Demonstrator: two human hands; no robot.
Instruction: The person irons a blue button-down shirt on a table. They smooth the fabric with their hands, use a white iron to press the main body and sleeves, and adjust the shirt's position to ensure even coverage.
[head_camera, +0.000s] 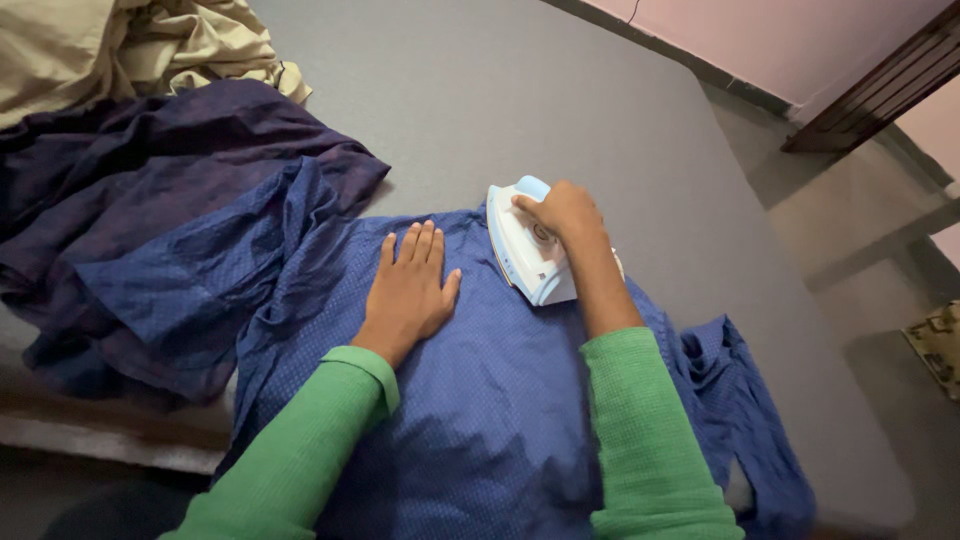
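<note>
A blue patterned garment (500, 400) lies spread over the near part of a grey padded surface (560, 110). My left hand (410, 290) rests flat on the cloth, fingers together and pointing away from me. My right hand (562, 212) grips the handle of a white and light-blue clothes iron (525, 250), which stands on the garment's far edge just right of my left hand. Both arms wear green sleeves.
A crumpled dark blue and purple cloth (150, 200) lies at the left, with a beige cloth (130, 45) heaped behind it. To the right the grey surface ends at an edge above a grey floor (870, 230). A pink wall (760, 40) and dark wooden frame (880, 90) stand beyond.
</note>
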